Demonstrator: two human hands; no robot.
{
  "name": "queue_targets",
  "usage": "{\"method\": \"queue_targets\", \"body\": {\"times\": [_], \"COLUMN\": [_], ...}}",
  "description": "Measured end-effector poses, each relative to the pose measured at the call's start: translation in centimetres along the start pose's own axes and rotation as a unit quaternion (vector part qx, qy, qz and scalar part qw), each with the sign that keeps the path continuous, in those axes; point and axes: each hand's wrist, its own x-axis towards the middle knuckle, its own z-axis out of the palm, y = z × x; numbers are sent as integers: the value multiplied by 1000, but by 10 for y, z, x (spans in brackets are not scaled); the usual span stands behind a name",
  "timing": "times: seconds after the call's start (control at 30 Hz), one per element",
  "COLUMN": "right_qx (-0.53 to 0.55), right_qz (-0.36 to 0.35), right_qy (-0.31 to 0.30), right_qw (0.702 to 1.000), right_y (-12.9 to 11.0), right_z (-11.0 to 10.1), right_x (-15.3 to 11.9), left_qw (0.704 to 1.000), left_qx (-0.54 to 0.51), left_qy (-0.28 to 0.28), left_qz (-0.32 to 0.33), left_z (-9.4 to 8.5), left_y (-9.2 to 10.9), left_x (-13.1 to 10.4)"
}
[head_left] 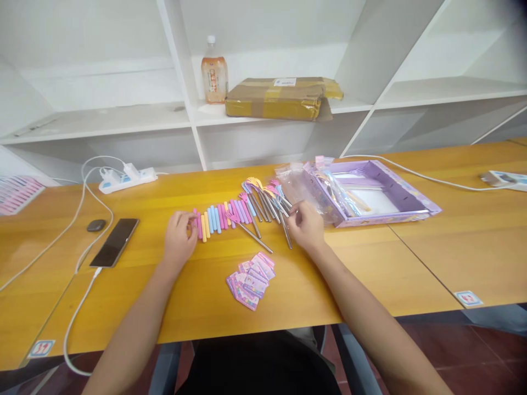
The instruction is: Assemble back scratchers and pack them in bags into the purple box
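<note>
A row of pink, yellow, blue and purple sticks lies on the wooden table. My left hand is at the row's left end, its fingers curled against a pink stick. To the right of the row is a pile of metal rods with coloured hand-shaped ends. My right hand touches the right side of this pile, thumb and fingers closed round a metal rod. One pink-ended rod lies slanted in front of the row. Small printed cards are heaped nearer me.
A purple open box with plastic bags stands at the right. On the left are a phone, a black case, cables and a power strip. A bottle and a taped carton sit on the shelf behind.
</note>
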Motion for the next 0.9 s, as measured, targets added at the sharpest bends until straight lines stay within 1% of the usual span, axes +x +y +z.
{"method": "queue_targets", "body": {"times": [0.03,0.1,0.17,0.27,0.33,0.4,0.53,0.63,0.77,0.83,0.9], "right_qx": [-3,-17,-35,-55,-64,-72,-102,-120,-150,-163,-171], "right_qz": [10,35,63,104,130,146,141,132,125,127,129], "right_qy": [-4,-6,-5,-22,-37,-43,-49,-79,-137,-152,-158], "right_qw": [1000,999,997,993,989,986,984,981,971,966,964], "right_y": [2,7,13,22,26,28,30,32,38,40,42], "right_z": [0,-1,-3,-7,-10,-13,-13,-11,-8,-6,-5], "right_x": [0,4,8,12,14,15,15,12,9,8,8], "left_qw": [999,997,994,988,984,982,981,974,959,951,948], "left_qx": [34,69,70,54,48,48,43,42,76,103,124], "left_qy": [-4,-32,-66,-112,-127,-128,-112,-136,-176,-179,-172], "left_qz": [-9,-29,-53,-94,-114,-127,-155,-174,-210,-231,-237], "left_z": [1,6,13,21,22,22,20,17,15,15,14], "left_y": [-6,-14,-18,-19,-20,-21,-22,-21,-17,-14,-12], "left_x": [2,3,0,-4,-5,-5,-4,-5,-5,-5,-6]}}
